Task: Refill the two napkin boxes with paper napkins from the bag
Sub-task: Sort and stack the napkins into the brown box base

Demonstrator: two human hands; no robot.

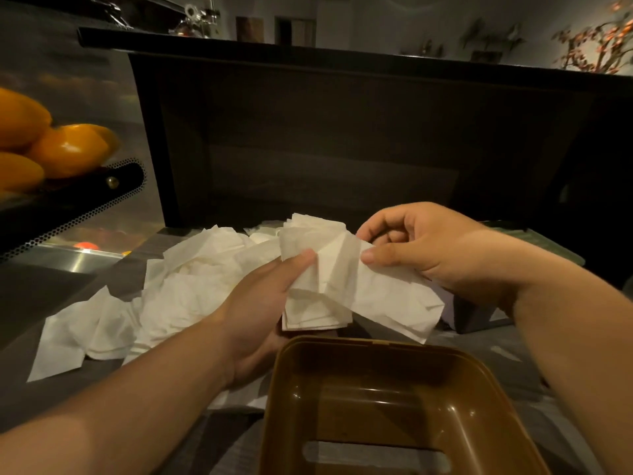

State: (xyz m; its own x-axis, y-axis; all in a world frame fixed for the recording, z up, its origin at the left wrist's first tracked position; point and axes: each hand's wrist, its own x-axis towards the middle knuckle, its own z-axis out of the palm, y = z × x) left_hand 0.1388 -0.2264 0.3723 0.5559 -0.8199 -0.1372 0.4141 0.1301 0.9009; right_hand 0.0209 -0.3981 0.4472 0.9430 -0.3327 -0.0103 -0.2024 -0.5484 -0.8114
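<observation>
- Hands at work above an open brown box (394, 402) — the left hand (263, 303) grips a stack of napkins (317, 279) from the side, thumb across its face; the right hand (424, 245) pinches 1 loose napkin (394, 303) at the top of that stack, thumb and curled fingers closed on the paper.
- Key relation: the box lies directly below and slightly toward the viewer from the held stack. Its long axis appears to run away from the viewer, while the stack is held upright with its flat faces toward the camera. Both hands are about equally near the box; the left, carrying the bulk, seems the one to lower the stack in.
- Box state: nothing inside; a slot shows in its floor, so it may be the inverted shell of a dispenser — a judgement only.
- Supply: a heap of loose napkins (164, 293) spreads over the counter (41, 303) to the left, just beyond the left forearm. No bag can be made out.
- A second, darker container (479, 313) sits behind the right wrist, mostly hidden; whether it is the other box cannot be told.
- Surroundings: dim room, dark panel (325, 149) behind the counter, tray of oranges (51, 149) at far left.
</observation>
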